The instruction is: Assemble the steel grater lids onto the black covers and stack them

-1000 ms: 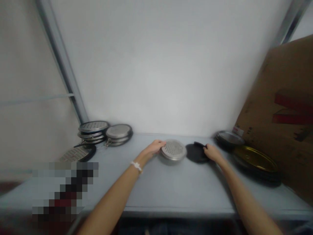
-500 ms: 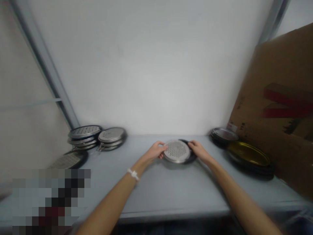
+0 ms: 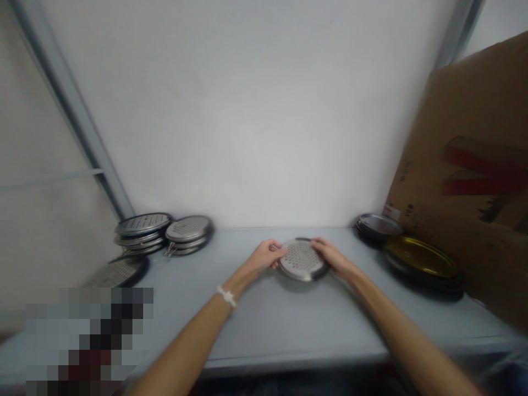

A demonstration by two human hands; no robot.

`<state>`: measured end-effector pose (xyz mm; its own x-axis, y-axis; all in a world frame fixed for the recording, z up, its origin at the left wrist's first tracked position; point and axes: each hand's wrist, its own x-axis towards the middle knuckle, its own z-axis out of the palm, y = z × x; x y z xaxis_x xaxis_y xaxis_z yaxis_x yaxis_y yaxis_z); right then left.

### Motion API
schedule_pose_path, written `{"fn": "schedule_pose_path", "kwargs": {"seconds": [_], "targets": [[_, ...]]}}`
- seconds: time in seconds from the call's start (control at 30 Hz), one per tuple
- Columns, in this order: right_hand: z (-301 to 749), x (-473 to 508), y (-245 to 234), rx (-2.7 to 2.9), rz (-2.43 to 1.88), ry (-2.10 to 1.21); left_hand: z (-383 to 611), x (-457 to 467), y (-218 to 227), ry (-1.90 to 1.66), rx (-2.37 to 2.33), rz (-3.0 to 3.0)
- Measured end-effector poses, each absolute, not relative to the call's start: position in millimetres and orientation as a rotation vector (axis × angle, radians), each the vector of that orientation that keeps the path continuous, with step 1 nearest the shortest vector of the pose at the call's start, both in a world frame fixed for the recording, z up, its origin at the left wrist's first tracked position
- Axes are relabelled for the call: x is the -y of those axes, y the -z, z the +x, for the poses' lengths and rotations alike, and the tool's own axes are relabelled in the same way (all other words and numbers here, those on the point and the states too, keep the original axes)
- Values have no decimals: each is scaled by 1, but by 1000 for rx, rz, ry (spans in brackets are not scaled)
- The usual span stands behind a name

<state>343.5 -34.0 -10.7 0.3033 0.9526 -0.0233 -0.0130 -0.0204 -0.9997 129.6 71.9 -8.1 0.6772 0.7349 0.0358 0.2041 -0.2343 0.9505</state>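
Note:
Above the middle of the table, my left hand pinches the left rim of a round silver perforated metal plate. My right hand grips the right side of a black round dish, its fingers partly hidden behind. The plate lies over the dish and covers most of it, leaving dark rim showing at the top and lower right. Whether the plate is seated in the dish, I cannot tell.
Stacks of similar perforated plates stand at the back left of the grey table, with another plate nearer. Dark round dishes and a gold-coloured dish lie at right beside a large cardboard box.
The perforated plate has shifted right over the black dish, and less of the dish shows. My hands are closer together.

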Motion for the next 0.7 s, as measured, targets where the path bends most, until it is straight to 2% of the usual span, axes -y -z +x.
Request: {"fn": "schedule_pose_path", "kwargs": {"seconds": [0.17,0.3,0.53,0.7], "targets": [[350,39,4,958,-1359,-1067,113,-88,-3,-617,-1006,2231],[358,36,8,918,-1399,-1030,104,-93,-3,-642,-1083,2333],[378,28,16,858,-1508,-913,113,-77,7,-482,-638,2558],[394,25,21,914,-1667,-748,118,-74,7,-442,-670,2545]]}}
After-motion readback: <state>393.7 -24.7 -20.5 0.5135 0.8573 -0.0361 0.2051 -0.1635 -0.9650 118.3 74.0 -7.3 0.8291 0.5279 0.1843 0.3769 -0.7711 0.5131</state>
